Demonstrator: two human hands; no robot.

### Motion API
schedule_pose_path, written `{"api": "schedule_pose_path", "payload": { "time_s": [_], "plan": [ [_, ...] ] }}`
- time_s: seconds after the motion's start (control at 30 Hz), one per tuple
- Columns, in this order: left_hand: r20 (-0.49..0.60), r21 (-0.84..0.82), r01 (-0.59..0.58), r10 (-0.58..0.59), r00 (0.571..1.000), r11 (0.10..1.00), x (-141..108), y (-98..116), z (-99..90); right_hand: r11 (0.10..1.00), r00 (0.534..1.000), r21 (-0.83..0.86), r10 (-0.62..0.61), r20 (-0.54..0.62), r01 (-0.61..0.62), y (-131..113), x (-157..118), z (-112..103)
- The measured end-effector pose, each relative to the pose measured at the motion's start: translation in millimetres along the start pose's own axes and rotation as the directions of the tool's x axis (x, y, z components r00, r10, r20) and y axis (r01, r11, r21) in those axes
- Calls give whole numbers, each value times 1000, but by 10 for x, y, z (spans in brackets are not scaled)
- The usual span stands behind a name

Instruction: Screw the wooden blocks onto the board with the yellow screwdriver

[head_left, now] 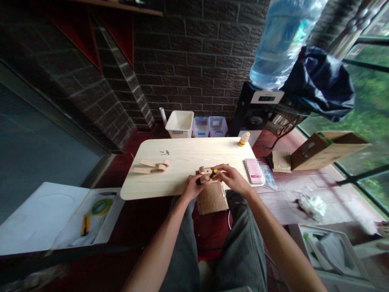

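At the table's front edge, my left hand point(192, 186) is closed on a small curved wooden piece point(204, 179). My right hand point(231, 178) grips a screwdriver point(214, 174) with a yellow and black handle, tilted toward that piece; its tip is too small to make out. Another wooden part point(201, 170) lies just beyond the fingers. Under both hands, a cardboard sheet point(212, 198) hangs over the edge above my lap. Farther left rest two curved wooden pieces point(152, 167), with several dark screws point(165, 153) behind them.
The pale wooden table point(188, 152) carries a yellow-capped clear bottle point(244, 139) and a pink packet point(253, 170) on its right. Plastic bins point(180, 121) and a water dispenser point(255, 109) stand behind. An open white case point(100, 219) is at left, a cardboard box point(322, 152) at right.
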State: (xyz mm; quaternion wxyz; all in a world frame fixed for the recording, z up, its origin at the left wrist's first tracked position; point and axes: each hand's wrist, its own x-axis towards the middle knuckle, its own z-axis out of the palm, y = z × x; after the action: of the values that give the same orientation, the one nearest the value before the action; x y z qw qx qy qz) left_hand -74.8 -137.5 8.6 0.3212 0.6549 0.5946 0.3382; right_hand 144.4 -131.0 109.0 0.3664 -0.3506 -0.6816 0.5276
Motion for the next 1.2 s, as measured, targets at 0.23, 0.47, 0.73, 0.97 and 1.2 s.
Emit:
{"api": "schedule_pose_path", "payload": {
  "time_s": [0.23,0.47,0.73,0.97,1.2],
  "plan": [
    [4,52,-37,37,999,998,6,-76,13,1000,1000,9,-22,-20,22,40,21,95],
    [3,45,-54,54,999,998,6,-42,-6,999,999,28,-27,-30,28,54,4,114],
    [40,18,-56,55,998,998,9,49,-34,999,1000,41,-18,-14,18,66,6,135],
    [17,63,-65,65,998,996,15,-91,20,995,998,96,-22,-54,27,130,27,156],
    [22,67,-69,67,997,995,21,-100,20,996,998,83,-15,-61,20,109,-6,165]
  ]
}}
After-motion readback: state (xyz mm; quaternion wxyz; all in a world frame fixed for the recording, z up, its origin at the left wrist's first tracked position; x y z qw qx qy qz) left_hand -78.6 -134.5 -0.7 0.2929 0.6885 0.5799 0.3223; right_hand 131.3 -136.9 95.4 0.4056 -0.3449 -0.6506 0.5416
